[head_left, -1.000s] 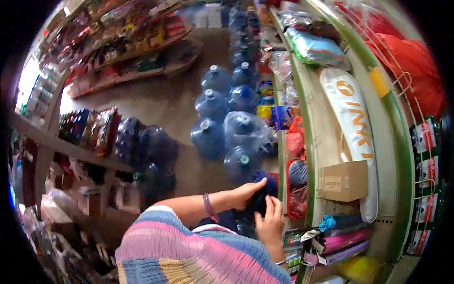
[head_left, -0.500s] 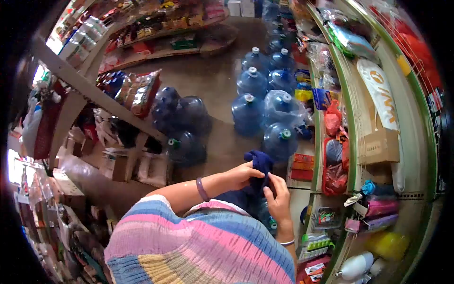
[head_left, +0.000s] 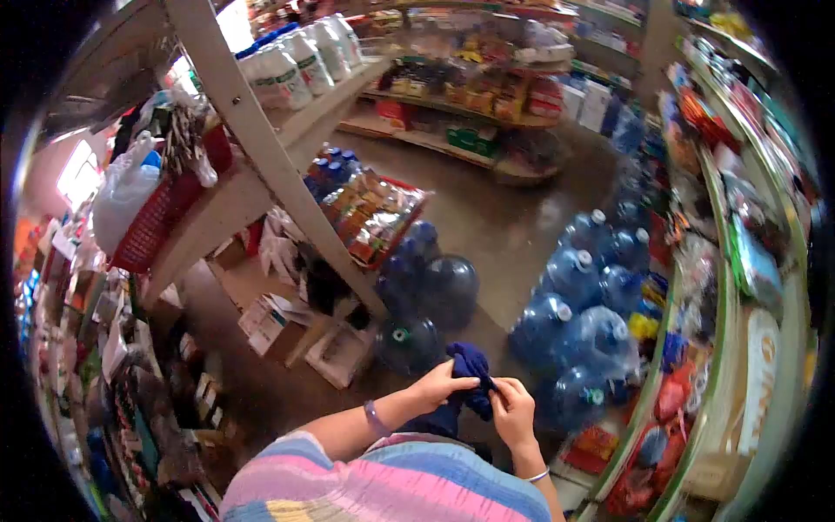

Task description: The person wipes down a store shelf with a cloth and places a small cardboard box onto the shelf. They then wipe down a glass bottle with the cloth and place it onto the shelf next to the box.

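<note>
The red basket (head_left: 143, 233) held a white plastic bag (head_left: 126, 198); the blue water jugs' (head_left: 541, 324) contents we couldn't tell. Open floor (head_left: 500, 261) ran between jug groups. Before our body, our left hand (head_left: 435, 387) and right hand (head_left: 513, 409) pinched the navy cloth (head_left: 472, 390), grip clamped.

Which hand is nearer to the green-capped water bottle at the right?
Right: the right hand is left of the bottle, not touching it; the left hand is farther left.

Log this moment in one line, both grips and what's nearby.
left grip: on blue cloth | right grip: pinching same cloth | cloth: bunched | nearby: jugs on floor
</note>
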Demonstrator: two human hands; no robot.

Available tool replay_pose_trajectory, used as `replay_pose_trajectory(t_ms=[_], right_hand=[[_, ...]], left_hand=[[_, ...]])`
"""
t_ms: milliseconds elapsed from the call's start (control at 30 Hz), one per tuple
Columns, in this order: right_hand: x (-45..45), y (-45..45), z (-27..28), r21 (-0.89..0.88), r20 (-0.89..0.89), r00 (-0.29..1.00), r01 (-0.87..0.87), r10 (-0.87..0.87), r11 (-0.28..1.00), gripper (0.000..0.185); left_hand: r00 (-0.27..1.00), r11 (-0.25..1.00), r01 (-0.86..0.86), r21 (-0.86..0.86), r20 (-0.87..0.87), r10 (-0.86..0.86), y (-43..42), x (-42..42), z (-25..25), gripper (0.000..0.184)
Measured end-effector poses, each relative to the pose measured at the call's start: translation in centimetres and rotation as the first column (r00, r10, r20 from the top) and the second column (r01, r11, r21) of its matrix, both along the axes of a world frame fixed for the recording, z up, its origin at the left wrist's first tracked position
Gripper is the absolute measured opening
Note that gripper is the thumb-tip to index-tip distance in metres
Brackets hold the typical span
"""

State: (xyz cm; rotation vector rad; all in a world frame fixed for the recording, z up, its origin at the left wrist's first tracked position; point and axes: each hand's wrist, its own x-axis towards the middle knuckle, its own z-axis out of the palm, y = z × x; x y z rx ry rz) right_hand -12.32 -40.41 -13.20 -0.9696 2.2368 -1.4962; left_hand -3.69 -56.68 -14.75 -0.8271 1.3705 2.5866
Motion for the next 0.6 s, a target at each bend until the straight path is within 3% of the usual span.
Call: replay_pose_trajectory(t_ms=[67,133,200,267,300,367,400,433,467,567,600], right_hand=[[-2.5,-4.9,0.6,-0.082,0.075,0.995,-0.057,0.063,0.995,0.017],[-5.1,-9.2,-0.6,-0.211,0.392,0.912,-0.038,0.12,0.977,0.017],[-7.2,-13.5,-1.6,-0.386,0.646,0.723,0.032,0.245,0.922,0.017],[-8.7,-16.6,-1.5,-0.333,0.834,0.508,0.152,0.216,0.93,0.015],[-9.5,-18.0,-1.3,-0.292,0.902,0.382,0.203,0.199,0.935,0.014],[-11.1,-20.3,0.0,-0.184,0.959,0.257,0.233,0.122,0.955,0.009],[-11.7,-21.3,-2.5,-0.173,0.972,0.199,0.26,0.123,0.95,0.01],[-12.8,-22.6,-3.5,-0.157,0.983,0.138,0.286,0.121,0.945,0.012],[-14.5,-22.7,-4.2,-0.193,0.981,0.053,0.178,0.186,0.965,0.014],[-19.0,-25.1,-9.8,-0.304,0.921,-0.222,0.111,0.321,0.946,0.014],[-19.8,-26.5,-9.0,-0.235,0.931,-0.25,0.138,0.264,0.962,0.012]], left_hand=[[0.993,0.993,-0.116,-0.012,0.038,0.116,-4.3,0.5,1.0,0.042],[0.974,0.975,-0.214,-0.057,0.066,0.217,-7.8,0.5,3.2,0.043],[0.947,0.951,-0.306,-0.032,0.095,0.308,-10.6,0.4,3.8,0.044],[0.928,0.929,-0.37,0.014,0.058,0.369,-12.3,-0.9,5.3,0.045],[0.914,0.916,-0.399,-0.052,0.061,0.401,-13.4,-1.5,4.3,0.045],[0.882,0.874,-0.45,-0.182,0.061,0.467,-14.9,-2.2,0.8,0.047],[0.861,0.852,-0.489,-0.186,0.058,0.506,-15.5,-2.9,0.0,0.046],[0.835,0.834,-0.525,-0.172,0.084,0.543,-16.3,-3.8,-0.7,0.045],[0.806,0.812,-0.562,-0.157,0.112,0.581,-16.8,-4.7,-1.3,0.045],[0.708,0.722,-0.69,-0.056,0.157,0.689,-18.2,-9.1,-0.8,0.04],[0.673,0.688,-0.723,-0.057,0.163,0.721,-18.6,-10.4,-0.8,0.039]])
